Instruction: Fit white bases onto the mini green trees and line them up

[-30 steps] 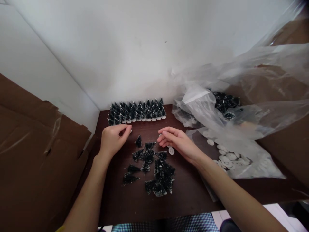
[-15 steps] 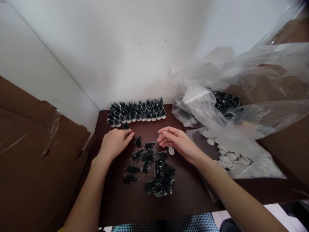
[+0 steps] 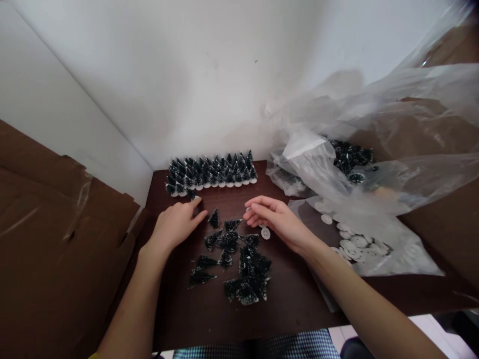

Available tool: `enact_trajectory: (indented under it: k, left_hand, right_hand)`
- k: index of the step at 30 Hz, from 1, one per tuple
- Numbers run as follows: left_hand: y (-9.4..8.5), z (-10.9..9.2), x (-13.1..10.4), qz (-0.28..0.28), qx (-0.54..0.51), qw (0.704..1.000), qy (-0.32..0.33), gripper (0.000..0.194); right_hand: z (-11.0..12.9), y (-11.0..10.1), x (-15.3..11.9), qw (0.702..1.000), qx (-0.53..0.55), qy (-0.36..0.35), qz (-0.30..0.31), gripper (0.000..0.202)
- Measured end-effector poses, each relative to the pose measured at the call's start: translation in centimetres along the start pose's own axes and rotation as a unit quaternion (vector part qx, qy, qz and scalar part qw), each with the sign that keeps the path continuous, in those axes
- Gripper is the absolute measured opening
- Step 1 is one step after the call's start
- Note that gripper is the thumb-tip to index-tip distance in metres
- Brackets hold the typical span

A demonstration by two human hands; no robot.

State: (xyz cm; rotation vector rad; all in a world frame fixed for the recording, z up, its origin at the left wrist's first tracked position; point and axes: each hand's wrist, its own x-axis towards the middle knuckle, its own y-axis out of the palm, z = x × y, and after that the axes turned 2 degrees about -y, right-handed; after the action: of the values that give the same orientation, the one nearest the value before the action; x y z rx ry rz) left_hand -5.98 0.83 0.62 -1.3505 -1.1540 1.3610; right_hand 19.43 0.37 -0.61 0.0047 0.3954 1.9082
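Observation:
My left hand is open, thumb and index finger apart. Its index fingertip touches the base of a small bottle-brush tree at the front left of a block of standing trees. My right hand has its fingers curled, and a sliver of a white plastic base shows between them; the rest of it is hidden. Just below those fingers, a loose white round base lies on the table. Between my hands and nearer to me lie loose dark green trees without bases, with a denser heap closest.
On the right, a clear plastic bag spills several white bases. Behind it, more trees lie in another bag. Cardboard stands along the left, and a white wall closes off the back.
My left hand has let go of the tree, which now stands against the front left of the block. Thumb and index finger have spread. My right hand stays put.

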Motion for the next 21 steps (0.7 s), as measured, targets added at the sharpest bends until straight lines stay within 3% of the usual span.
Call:
enact_trajectory:
  k: [10,21]
  left_hand:
    - [0.5,0.6,0.3,0.017,-0.019,0.999,-0.032,0.064]
    - [0.9,1.5,-0.3,0.065,-0.123,0.990,0.034,0.080]
  right_hand:
    - [0.0,0.0,0.0,1.000,-0.009,-0.004,0.000,0.023]
    - [-0.4,-0.1,0.1,1.000,-0.015,-0.015,-0.002,0.019]
